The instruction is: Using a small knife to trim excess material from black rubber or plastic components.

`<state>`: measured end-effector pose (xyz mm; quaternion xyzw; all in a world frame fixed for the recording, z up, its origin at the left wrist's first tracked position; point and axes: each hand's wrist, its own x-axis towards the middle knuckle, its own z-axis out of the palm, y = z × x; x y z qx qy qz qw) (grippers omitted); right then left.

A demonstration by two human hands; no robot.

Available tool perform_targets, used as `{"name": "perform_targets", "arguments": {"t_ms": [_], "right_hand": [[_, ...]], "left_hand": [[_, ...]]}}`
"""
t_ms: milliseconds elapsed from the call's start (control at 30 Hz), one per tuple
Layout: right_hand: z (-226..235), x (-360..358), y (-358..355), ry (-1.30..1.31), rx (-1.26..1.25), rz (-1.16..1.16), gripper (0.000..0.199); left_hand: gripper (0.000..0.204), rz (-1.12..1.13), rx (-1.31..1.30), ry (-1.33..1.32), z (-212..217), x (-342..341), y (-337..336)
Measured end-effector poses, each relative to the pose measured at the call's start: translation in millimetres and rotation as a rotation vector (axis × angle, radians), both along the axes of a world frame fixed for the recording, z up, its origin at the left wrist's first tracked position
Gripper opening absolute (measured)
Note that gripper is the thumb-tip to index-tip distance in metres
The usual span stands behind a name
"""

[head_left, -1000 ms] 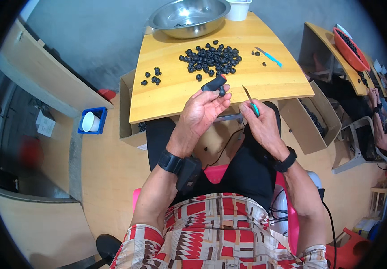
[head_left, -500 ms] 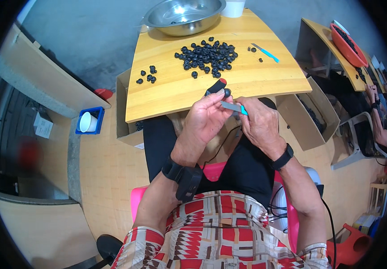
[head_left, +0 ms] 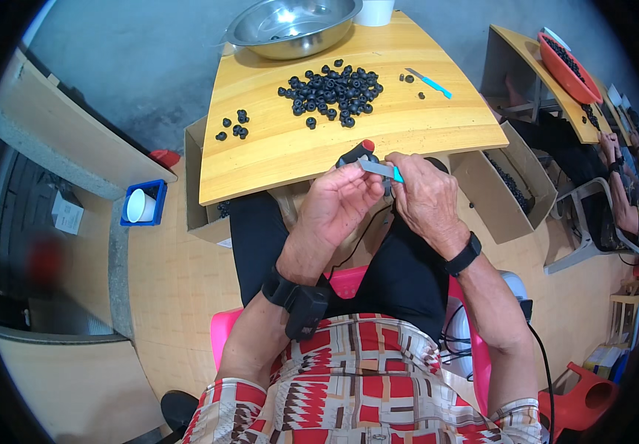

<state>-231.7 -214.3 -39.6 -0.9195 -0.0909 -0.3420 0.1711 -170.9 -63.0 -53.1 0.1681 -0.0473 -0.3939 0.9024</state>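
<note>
My right hand is closed around a small knife with a teal handle, its grey blade pointing left. My left hand pinches a small round black rubber part by thumb and fingertips; the blade and fingers now hide most of it. Both hands meet just off the table's near edge, beside a black cylinder with a red end. Beyond them a pile of black rubber parts covers the middle of the wooden table. A smaller group of the same parts lies at left.
Another teal knife lies at right near a few black bits. A steel bowl and white tub stand at the back. Cardboard boxes flank the table below. At far right, a person sits by a table with a red basin.
The knife blade has moved up and left, over my left fingertips and across the black part, which showed plainly before. The whole view has shifted slightly.
</note>
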Motion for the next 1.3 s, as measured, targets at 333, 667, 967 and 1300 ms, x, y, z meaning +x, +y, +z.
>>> {"name": "perform_targets", "arguments": {"t_ms": [333, 667, 967, 1300], "right_hand": [[-3, 2, 1, 0.006, 0.061, 0.058, 0.017], [11, -5, 10, 0.131, 0.615, 0.244, 0.019], [10, -4, 16, 0.175, 0.647, 0.285, 0.019], [12, -9, 14, -0.027, 0.32, 0.287, 0.024]], "left_hand": [[0.027, 0.026, 0.089, -0.106, 2, -5, 7], [0.036, 0.054, 0.092, -0.201, -2, -7, 8], [0.034, 0.084, 0.182, -0.159, 0, -10, 8], [0.03, 0.08, 0.218, -0.115, 4, -10, 13]]}}
